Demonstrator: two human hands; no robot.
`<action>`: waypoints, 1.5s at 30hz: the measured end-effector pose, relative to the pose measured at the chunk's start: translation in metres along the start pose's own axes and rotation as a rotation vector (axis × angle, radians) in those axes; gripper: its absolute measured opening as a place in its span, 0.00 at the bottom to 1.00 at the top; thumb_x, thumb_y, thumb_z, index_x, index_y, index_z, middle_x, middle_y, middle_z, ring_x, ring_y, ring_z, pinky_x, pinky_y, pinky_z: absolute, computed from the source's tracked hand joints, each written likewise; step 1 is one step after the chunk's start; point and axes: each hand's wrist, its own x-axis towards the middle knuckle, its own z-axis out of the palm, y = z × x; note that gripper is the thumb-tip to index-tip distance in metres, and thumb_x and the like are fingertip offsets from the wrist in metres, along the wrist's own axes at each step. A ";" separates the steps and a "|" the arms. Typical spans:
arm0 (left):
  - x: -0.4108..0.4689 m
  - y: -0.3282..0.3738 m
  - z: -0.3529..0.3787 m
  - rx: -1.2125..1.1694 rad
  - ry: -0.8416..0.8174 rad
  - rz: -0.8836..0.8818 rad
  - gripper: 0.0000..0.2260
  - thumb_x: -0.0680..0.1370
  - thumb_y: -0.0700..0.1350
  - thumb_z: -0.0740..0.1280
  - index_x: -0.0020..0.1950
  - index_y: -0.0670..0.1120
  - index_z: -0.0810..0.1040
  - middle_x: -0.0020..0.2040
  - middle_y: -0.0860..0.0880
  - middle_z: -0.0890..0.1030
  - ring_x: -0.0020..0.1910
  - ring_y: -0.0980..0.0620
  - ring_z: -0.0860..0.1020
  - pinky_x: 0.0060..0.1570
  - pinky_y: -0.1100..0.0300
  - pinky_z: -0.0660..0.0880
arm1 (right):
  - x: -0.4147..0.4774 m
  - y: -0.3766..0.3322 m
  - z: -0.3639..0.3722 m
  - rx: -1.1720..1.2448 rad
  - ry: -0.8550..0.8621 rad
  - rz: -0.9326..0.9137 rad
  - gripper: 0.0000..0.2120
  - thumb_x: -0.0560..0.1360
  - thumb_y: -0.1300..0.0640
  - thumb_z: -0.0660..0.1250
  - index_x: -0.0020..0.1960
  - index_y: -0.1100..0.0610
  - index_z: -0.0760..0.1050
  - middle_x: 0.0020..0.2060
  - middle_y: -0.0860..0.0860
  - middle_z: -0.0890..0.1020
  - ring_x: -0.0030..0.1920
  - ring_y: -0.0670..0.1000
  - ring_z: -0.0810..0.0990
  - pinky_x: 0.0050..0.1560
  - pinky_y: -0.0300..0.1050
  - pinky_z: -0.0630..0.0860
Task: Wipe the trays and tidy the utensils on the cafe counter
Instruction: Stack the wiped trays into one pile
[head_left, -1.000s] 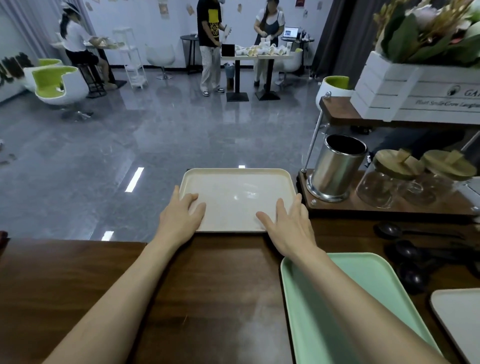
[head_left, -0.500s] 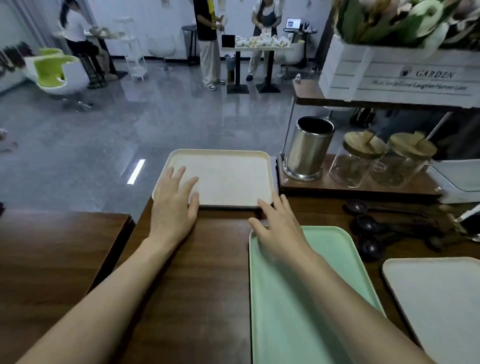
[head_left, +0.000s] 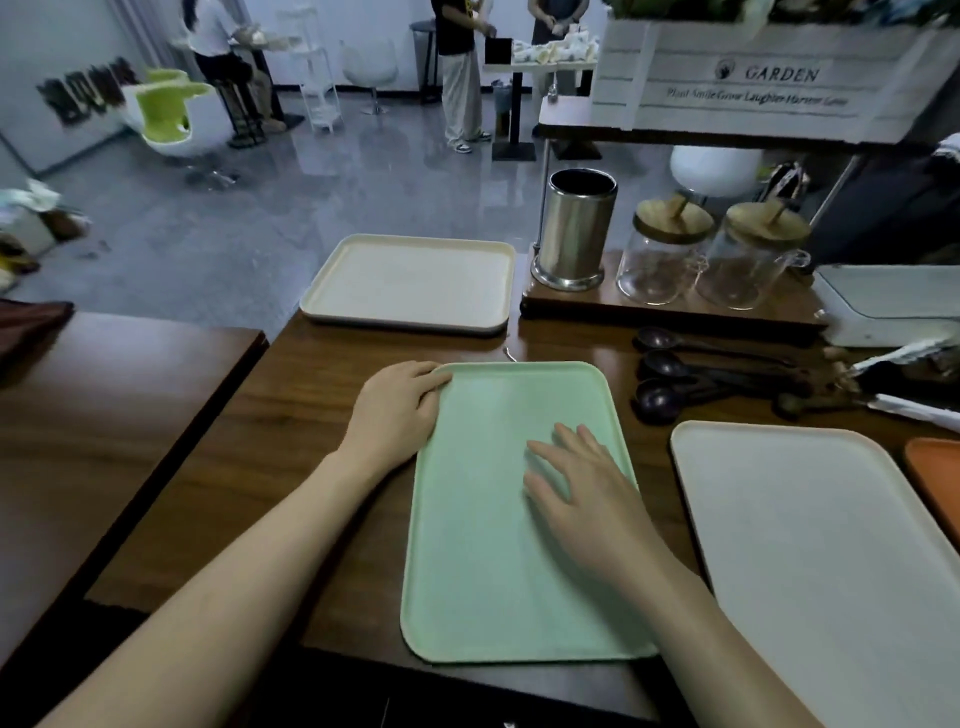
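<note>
a green tray (head_left: 498, 545) is lying lengthwise on the dark wooden bench (head_left: 291, 431), its near end reaching the bench's near edge. the left hand (head_left: 397, 415) is sitting at the tray's far left corner, its grip curling over the rim there and clamping on it. the right hand (head_left: 587, 483) is spreading over the right half of the same tray, its grip apart with the fingers straight and fanned. blur is hiding whether the palm is touching the surface.

a cream tray (head_left: 410, 283) is lying at the far end of the bench, apart from the green one. a white tray (head_left: 821, 561) is lying to the right of the green tray, near it but not touching, and an orange tray (head_left: 935, 475) is showing just beside it at the right edge of the view. several dark spoons (head_left: 675, 382) are lying in a loose group between the white tray and a wooden stand (head_left: 670, 306), their bowls pointing left.

on the stand a steel canister (head_left: 576, 228) is standing upright at the left, with two glass jars (head_left: 665, 260) under wooden lids to its right. a white planter box (head_left: 769, 78) lettered "garden" is sitting on a shelf above them. far across the grey floor, people are standing at tables.
</note>
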 end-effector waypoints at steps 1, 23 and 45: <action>-0.010 -0.003 -0.005 0.033 0.031 -0.059 0.16 0.79 0.40 0.63 0.63 0.47 0.84 0.63 0.49 0.83 0.63 0.46 0.78 0.63 0.53 0.72 | -0.006 0.001 0.001 0.000 -0.006 -0.007 0.21 0.84 0.46 0.57 0.77 0.45 0.65 0.81 0.47 0.57 0.81 0.49 0.47 0.78 0.47 0.49; -0.129 -0.003 -0.062 0.064 -0.134 -0.574 0.19 0.77 0.41 0.62 0.64 0.59 0.77 0.78 0.49 0.65 0.72 0.40 0.62 0.70 0.42 0.61 | -0.050 0.018 0.026 -0.170 0.055 0.099 0.26 0.84 0.42 0.50 0.81 0.44 0.55 0.82 0.57 0.48 0.81 0.55 0.40 0.78 0.59 0.35; -0.069 -0.083 -0.111 -0.177 0.046 -0.434 0.32 0.72 0.66 0.62 0.73 0.53 0.75 0.73 0.57 0.68 0.70 0.51 0.72 0.66 0.48 0.71 | 0.049 -0.065 0.052 0.094 0.270 0.070 0.30 0.77 0.34 0.58 0.74 0.49 0.68 0.77 0.59 0.58 0.80 0.57 0.49 0.75 0.50 0.62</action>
